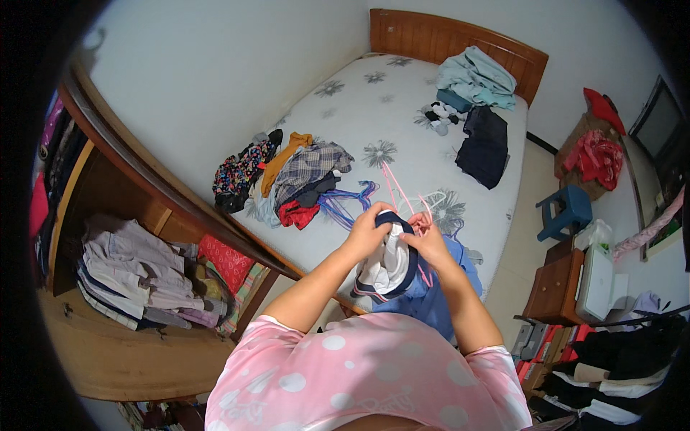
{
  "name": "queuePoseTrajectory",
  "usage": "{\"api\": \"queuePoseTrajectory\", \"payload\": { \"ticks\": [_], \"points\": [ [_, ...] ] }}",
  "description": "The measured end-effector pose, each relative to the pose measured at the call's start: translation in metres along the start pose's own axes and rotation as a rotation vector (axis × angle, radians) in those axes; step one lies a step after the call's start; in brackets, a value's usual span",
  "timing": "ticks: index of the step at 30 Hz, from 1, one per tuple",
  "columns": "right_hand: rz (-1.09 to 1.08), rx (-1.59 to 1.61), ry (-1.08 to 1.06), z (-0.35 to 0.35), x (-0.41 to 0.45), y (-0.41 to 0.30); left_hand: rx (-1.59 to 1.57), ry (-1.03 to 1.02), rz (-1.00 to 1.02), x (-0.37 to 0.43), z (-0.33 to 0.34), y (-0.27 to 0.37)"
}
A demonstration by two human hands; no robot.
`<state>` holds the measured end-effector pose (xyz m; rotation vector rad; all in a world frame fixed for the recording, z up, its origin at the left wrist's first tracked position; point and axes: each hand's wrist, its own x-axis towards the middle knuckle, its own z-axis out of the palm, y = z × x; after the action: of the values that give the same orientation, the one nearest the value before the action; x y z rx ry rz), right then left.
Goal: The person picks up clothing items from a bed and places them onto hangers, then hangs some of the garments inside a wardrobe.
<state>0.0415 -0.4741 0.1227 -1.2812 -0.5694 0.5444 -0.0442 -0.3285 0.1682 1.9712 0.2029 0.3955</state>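
Note:
My left hand (367, 231) grips the dark band of a white garment with navy trim (392, 258), whose opening faces up. On its other side, my right hand (427, 237) holds the band's edge together with a pink clothes hanger (398, 188). The lower part of that hanger shows below my right hand. A blue garment (458, 275) lies under my right forearm at the bed's near edge. Blue and purple hangers (345, 207) lie in a bunch left of my hands. Behind my right hand, a white hanger (439, 202) rests on the mattress.
On the bed's mattress (345, 118) lie a clothes pile (307, 172), dark trousers (482, 145), socks (442, 116) and a pale green cloth (477, 78). An open wardrobe with folded clothes (135, 269) stands left. A blue stool (565, 213) and a wooden cabinet (553, 285) are right.

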Motion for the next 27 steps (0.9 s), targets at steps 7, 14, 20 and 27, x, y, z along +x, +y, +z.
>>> {"api": "queuePoseTrajectory", "payload": {
  "ticks": [7, 14, 20, 27],
  "points": [
    [0.033, -0.386, 0.106, -0.002, -0.011, 0.098, -0.271, 0.180, 0.104, 0.024, -0.035, 0.037],
    [-0.022, -0.313, 0.400, -0.047, 0.020, 0.120, -0.001, 0.177, 0.058, 0.024, -0.074, 0.018],
    [-0.018, -0.027, 0.360, -0.055, 0.042, -0.021, 0.391, 0.138, -0.022, 0.007, -0.089, -0.034],
    [-0.068, -0.107, 0.176, -0.024, 0.031, -0.099, 0.427, 0.128, 0.043, 0.008, -0.074, -0.041]
  ]
}}
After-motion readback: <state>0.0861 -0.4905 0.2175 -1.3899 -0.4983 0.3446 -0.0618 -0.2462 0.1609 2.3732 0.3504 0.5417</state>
